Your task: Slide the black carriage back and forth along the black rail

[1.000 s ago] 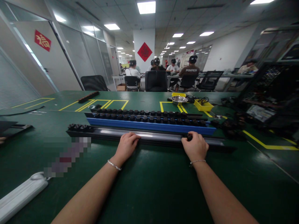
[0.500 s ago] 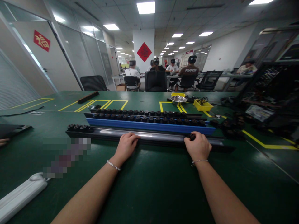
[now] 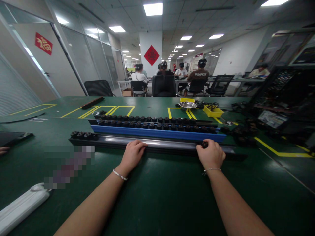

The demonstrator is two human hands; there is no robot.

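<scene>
Your right hand [image 3: 211, 154] pinches a black block [image 3: 205, 144] at the left-to-right rail [image 3: 167, 143], right of your gripping left hand [image 3: 133, 153].

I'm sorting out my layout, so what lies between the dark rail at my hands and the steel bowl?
Beyond the dark rail, the head view shows the blue rail and black pieces, a second row behind, then yellow tape before the steel bowl.
</scene>
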